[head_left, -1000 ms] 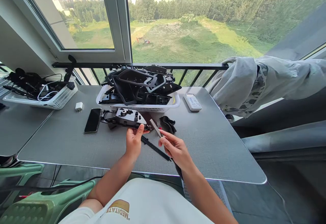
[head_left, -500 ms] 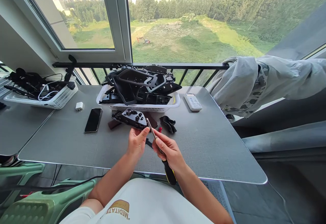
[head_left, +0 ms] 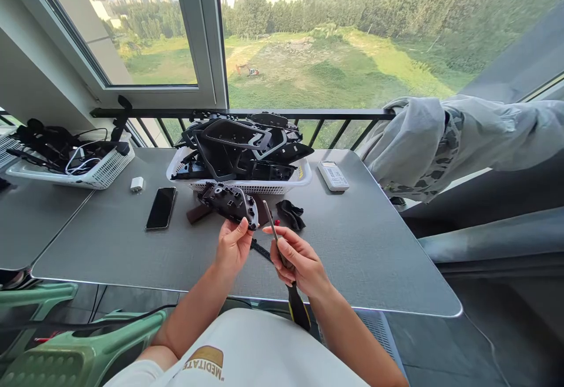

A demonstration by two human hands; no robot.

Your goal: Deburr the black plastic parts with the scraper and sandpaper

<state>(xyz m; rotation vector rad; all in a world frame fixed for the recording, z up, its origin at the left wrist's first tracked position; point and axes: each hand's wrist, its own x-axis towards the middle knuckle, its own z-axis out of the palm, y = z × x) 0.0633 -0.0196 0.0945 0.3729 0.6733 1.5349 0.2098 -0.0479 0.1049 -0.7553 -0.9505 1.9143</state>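
Observation:
My left hand point(head_left: 232, 245) pinches the near edge of a black plastic part point(head_left: 229, 202) with raised studs, lifted off the grey table point(head_left: 374, 246). My right hand point(head_left: 296, 259) is closed round a screwdriver point(head_left: 284, 263). Its metal shaft points up and away beside the part. Its black and yellow handle sticks out below my wrist. A black strip point(head_left: 261, 250) lies on the table between my hands.
A white basket point(head_left: 291, 185) heaped with black plastic frames stands behind the part. A phone point(head_left: 161, 207), a white charger point(head_left: 136, 184) and a second basket point(head_left: 103, 172) of cables lie left. A remote point(head_left: 333, 175), a black cloth piece point(head_left: 289, 214) and a grey garment point(head_left: 440, 140) are right.
My left hand has lifted the black part off the table and tilted it up. My right hand has drawn the screwdriver back, so its handle now hangs below the wrist.

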